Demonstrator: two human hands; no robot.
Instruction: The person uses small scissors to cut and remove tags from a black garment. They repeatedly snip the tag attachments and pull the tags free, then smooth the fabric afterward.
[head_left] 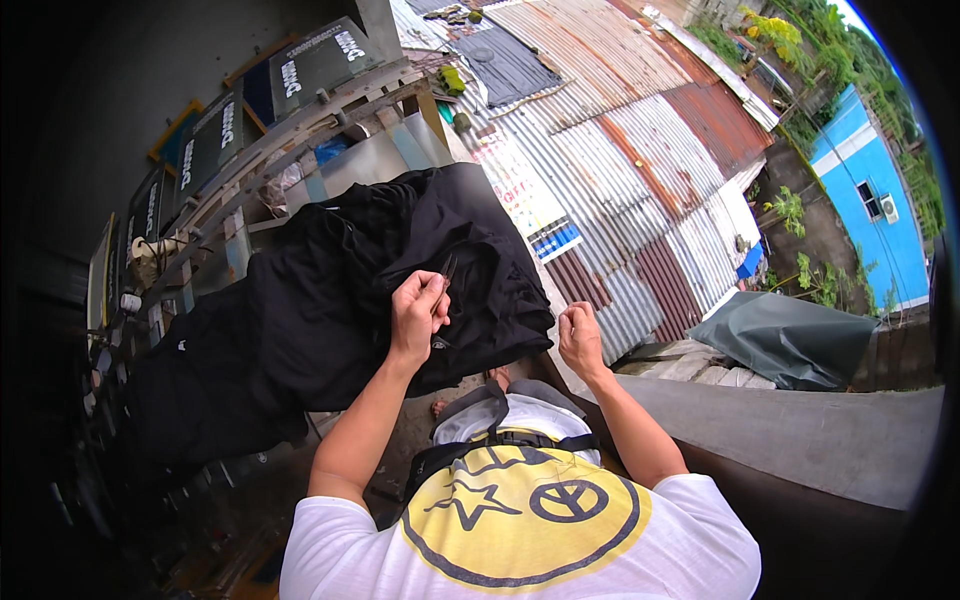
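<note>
My left hand (418, 312) is closed around a small dark pair of thread snips (449, 270), its pointed blades sticking up past my thumb. It hovers over a heap of black cloth (330, 290), which looks like folded garments and spreads across the work surface and down to the left. My right hand (580, 336) is off the right edge of the cloth, above the ledge. Its fingers are curled and pinched together; whether anything thin sits between them is too small to make out.
Printing frames (210, 140) with dark panels lean on a wooden rack (300, 140) at the upper left. A concrete ledge (760, 425) runs along the right. Beyond it lie rusty corrugated roofs (610, 130), a grey tarp (790, 335) and a blue building (875, 200).
</note>
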